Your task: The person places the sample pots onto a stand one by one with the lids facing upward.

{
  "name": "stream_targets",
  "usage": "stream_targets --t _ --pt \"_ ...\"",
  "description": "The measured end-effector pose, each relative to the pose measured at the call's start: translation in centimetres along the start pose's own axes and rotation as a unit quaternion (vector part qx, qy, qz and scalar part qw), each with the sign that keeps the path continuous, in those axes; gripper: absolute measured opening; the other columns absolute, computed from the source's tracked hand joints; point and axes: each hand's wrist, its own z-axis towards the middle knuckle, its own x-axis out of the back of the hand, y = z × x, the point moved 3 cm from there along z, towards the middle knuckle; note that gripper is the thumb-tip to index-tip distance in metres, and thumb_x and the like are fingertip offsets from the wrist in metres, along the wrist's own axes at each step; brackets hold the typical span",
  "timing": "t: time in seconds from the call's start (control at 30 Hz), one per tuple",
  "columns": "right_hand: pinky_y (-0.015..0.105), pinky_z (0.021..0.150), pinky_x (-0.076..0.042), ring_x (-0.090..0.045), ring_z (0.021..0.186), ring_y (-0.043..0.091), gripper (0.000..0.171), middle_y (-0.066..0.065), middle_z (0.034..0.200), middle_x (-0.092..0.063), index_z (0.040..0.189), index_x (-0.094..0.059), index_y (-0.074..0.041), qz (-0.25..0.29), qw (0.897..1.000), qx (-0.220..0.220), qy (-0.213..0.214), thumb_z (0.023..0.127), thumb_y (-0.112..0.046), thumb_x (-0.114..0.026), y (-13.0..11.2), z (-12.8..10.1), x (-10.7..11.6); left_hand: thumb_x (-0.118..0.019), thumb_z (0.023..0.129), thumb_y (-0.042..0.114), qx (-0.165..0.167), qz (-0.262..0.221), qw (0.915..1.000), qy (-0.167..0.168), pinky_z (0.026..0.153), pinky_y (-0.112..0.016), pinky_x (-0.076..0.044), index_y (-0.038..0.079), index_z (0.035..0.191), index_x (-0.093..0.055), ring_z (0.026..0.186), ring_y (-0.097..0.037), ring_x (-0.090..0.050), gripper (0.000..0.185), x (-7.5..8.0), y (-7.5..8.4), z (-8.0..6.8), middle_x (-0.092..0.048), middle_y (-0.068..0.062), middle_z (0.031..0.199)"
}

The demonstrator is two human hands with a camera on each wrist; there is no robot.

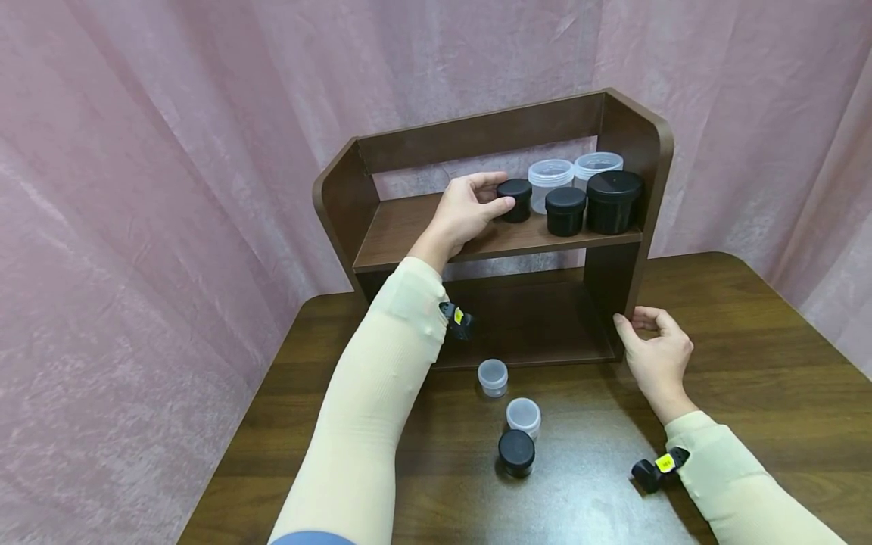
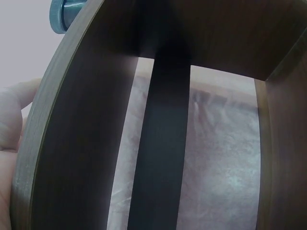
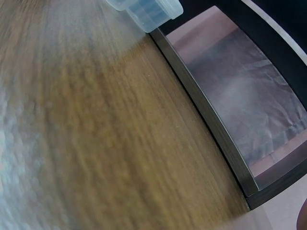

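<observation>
At centre frame the left hand (image 1: 465, 211) curls its thumb and fingers round a small black jar (image 1: 515, 199) on the upper board of the wooden shelf (image 1: 633, 136), while the right hand (image 1: 655, 354), fingers loosely bent and holding nothing, touches the shelf's lower right corner. Sleeves cover both forearms; no writing is readable on the wrist cameras' yellow tags or the three jars on the tabletop (image 1: 763, 363), and the right wrist view is blurred.
</observation>
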Motion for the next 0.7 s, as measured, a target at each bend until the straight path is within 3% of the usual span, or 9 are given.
stream_targets --t 0.4,0.7 --pt "0.010 0.057 -0.040 -0.055 0.066 -0.006 0.026 -0.009 0.082 -0.064 0.094 -0.069 -0.004 0.003 1.000 0.002 0.001 0.080 -0.024 -0.078 0.04 0.01 -0.06 -0.073 0.086 0.014 -0.002 -0.012 0.9999 0.001 0.087 -0.021 -0.047 0.013 0.130 -0.061 0.104 -0.007 -0.061 0.046 0.06 -0.15 -0.13 -0.066 0.000 0.114" --pt "0.012 0.057 -0.038 -0.054 0.064 -0.004 0.026 0.000 0.084 -0.066 0.095 -0.070 -0.005 -0.004 1.000 -0.001 -0.004 0.081 -0.025 -0.078 0.13 0.00 -0.06 -0.073 0.086 0.013 -0.012 -0.021 0.9994 0.026 0.088 -0.020 -0.047 0.010 0.127 -0.062 0.106 -0.008 -0.060 0.042 0.28 -0.06 -0.44 -0.065 -0.002 0.117"
